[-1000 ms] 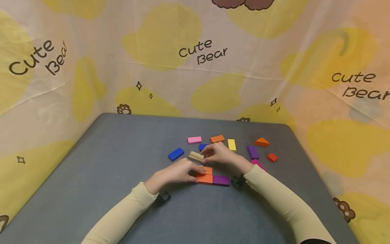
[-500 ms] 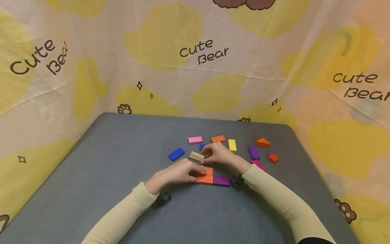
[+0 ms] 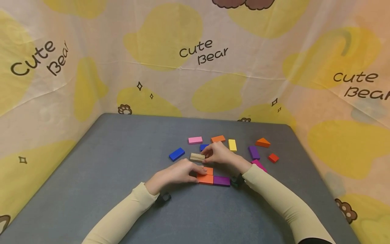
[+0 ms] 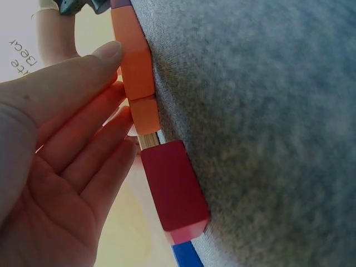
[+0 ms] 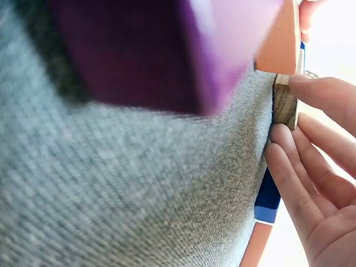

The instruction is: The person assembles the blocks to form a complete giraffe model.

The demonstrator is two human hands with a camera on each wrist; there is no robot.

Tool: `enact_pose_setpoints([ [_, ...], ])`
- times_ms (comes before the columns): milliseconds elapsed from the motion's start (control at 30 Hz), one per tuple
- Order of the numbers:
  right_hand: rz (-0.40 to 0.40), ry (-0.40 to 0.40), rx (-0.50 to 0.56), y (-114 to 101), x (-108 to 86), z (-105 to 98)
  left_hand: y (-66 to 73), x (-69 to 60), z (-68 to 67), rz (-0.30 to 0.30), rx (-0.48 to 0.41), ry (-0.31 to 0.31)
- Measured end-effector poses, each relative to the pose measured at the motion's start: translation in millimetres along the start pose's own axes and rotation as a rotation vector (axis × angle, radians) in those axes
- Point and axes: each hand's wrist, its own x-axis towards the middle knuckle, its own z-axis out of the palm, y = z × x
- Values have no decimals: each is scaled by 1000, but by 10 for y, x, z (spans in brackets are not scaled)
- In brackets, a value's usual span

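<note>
I read "Cute Bear" across the far backdrop [image 3: 170, 40]. Right hand [image 3: 220, 154]: fingers pinching a pale, grained wooden block [image 3: 197, 157]. Left hand [image 3: 178, 171]: extended fingers touching orange blocks [image 3: 206, 180].

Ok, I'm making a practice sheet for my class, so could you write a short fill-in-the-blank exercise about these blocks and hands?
1. The right hand pinches an unpainted rectangular block showing ____ grain.
2. The left hand touches flat rectangular blocks coloured ____.
3. In the head view, the small rightmost block, nearer the person than the orange triangular block, is ____.

Missing words: wood; orange; red.
</note>
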Motion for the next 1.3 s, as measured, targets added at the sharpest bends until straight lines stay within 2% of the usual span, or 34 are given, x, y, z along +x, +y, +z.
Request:
enact_pose_setpoints([
  [167,5,2,-10,-4,-35,-40,2,2,8,-13,-2,-6],
  [333,27,33,6,-18,-129,-162,15,6,8,-27,-15,-19],
  [533,57,68,-11,-12,-401,-344,29,28,8,-42,-29,-40],
  [700,64,67,-18,19,-663,-416,23,22,11,-43,-18,-34],
  [967,77,34,-30,103,-917,-390,9,4,4,-35,6,-24],
  [1300,71,0,10,136,-1011,-288,-3,12,15,-19,18,-17],
])
